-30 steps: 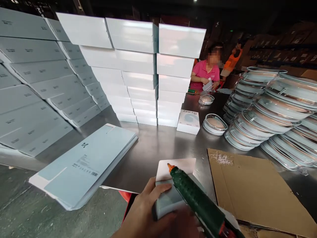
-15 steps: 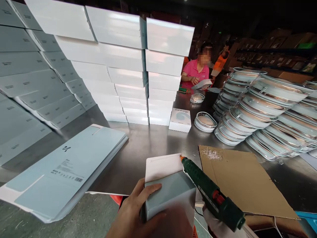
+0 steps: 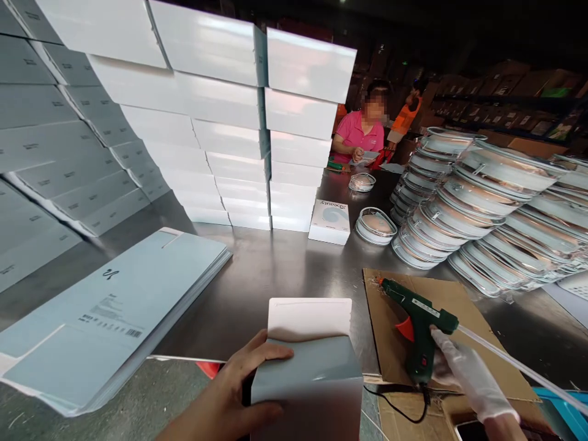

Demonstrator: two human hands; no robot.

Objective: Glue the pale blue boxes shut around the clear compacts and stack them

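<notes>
My left hand (image 3: pixel 239 380) grips a pale grey-blue carton (image 3: pixel 312 380) at its left side, fingers across the top and thumb on the near face. The carton's white end flap (image 3: pixel 310 315) stands up at the far side, with a thin line of glue along its edge. A dark green glue gun (image 3: pixel 420 331) with a red trigger lies on a brown cardboard sheet (image 3: pixel 463 306), nozzle to the left. My right hand (image 3: pixel 468 373), in a white glove, is against the back of its handle, the fingers not wrapped around it.
Flat printed cartons (image 3: pixel 114 306) are piled at left. White boxes (image 3: pixel 220 141) form a tall wall behind. A finished box (image 3: pixel 329 222) stands beside a round clear case (image 3: pixel 375 225). Stacks of such cases (image 3: pixel 463 208) fill the right. A co-worker (image 3: pixel 361 135) sits across the table.
My right hand has moved the glue gun from the carton's flap right onto the cardboard, and its grip has loosened. My left hand keeps the carton, now turned more upright.
</notes>
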